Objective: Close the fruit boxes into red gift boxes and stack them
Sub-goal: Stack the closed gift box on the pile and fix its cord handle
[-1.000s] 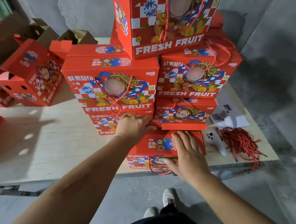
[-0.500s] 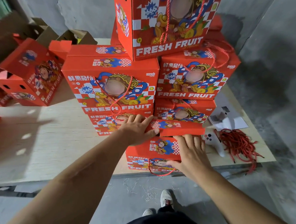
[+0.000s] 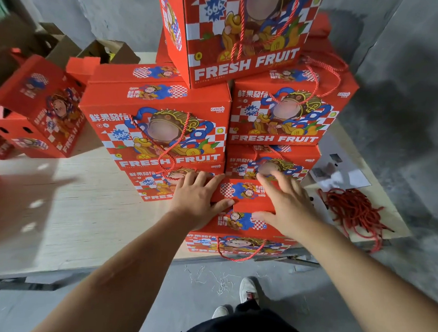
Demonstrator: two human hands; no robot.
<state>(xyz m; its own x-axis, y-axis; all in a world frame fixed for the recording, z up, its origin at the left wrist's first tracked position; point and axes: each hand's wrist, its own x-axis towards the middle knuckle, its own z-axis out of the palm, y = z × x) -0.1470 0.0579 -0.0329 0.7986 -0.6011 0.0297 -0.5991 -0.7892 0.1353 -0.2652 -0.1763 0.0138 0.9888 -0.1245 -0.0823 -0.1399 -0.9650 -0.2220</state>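
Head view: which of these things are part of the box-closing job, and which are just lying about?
Part of the job:
front gift box under both hands
left hand
right hand
stacked red gift boxes

Lying about:
red cords
papers
brown cartons

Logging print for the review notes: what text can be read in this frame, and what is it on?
"FRESH FRUIT": top box.
"666": same top box.
"FRESH FRUIT", "666", "GOOD LUCK": left stacked box.
"FRESH FRUIT", "666": right stacked box.
Chinese characters on several box fronts and lids: too uncertain to transcribe.
Front print on the box under the hands: too foreshortened to read.
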